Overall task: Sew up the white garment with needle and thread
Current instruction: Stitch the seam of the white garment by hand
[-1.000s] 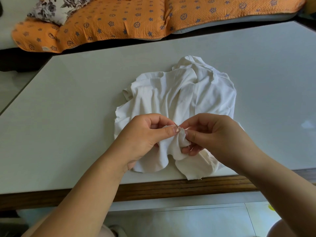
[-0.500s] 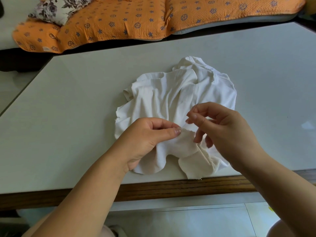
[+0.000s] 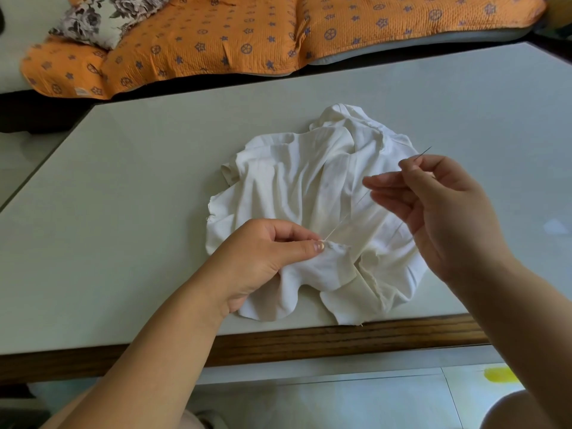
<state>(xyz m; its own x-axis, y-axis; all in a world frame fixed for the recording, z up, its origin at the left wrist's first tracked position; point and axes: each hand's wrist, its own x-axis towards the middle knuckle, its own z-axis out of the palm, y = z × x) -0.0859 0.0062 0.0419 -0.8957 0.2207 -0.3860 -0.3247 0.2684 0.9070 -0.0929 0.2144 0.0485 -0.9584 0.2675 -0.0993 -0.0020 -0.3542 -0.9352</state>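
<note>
1. The white garment (image 3: 297, 193) lies crumpled on the bench (image 3: 123, 196), near its front edge, with its lowest fold reaching that edge
2. The left hand (image 3: 263, 255) pinches a small raised fold of the cloth between thumb and forefinger, and its other fingers curl under the fabric
3. The right hand (image 3: 442, 212) is lifted above the garment's right side, well apart from the left. Its thumb and forefinger pinch the needle (image 3: 423, 152), whose tip points up and away, and the other fingers are loosely spread
4. The thread (image 3: 343, 219) runs in a straight line from the pinched fold up toward the right hand, so I judge a stitch to be partway through, with the needle out of the cloth and the slack being drawn up
5. The cloth beside the left thumb looks puckered, which suggests some stitching is done there. How much of the seam is closed cannot be told
6. Probably left to do: tighten this stitch, sew more along the fold, then knot and cut the thread
7. Count: one garment, one needle, one visible line of thread, two hands, one bench
8. Beyond the bench lie one orange quilted cover (image 3: 247, 35) and one floral cushion (image 3: 102, 17)
</note>
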